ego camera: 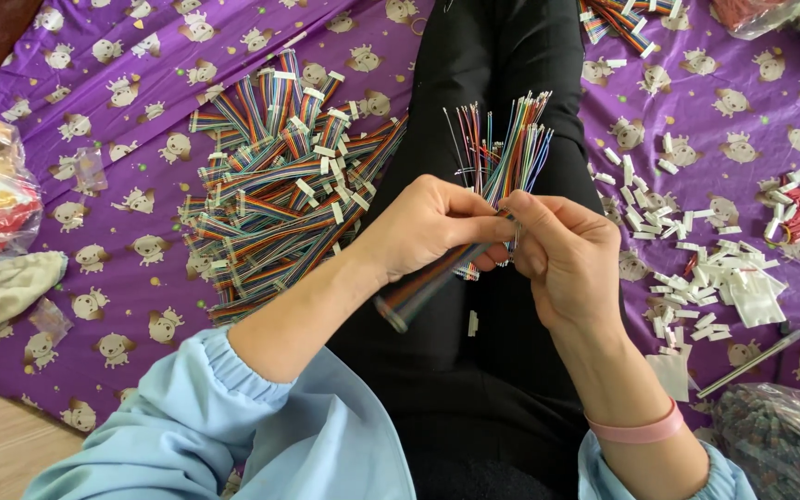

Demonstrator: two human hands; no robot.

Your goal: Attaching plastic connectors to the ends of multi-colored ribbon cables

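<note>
Over my lap, at the centre of the view, my left hand [432,227] is clamped around a bundle of thin multicoloured ribbon wires [502,148], whose loose stripped ends fan upward toward twelve o'clock while the banded lower end [409,301] juts out below my palm toward seven o'clock. My right hand [562,255] sits just beside it at three o'clock, thumb and forefinger pinched together on the wires where they leave my left fist. At nine to ten o'clock a big heap of flat rainbow-striped cable pieces with white connector ends [280,185] lies on the purple cloth printed with cartoon animals [122,120]. At three o'clock small white plastic connector housings [706,268] lie scattered on the same cloth. A pink band [645,431] circles my right wrist.
</note>
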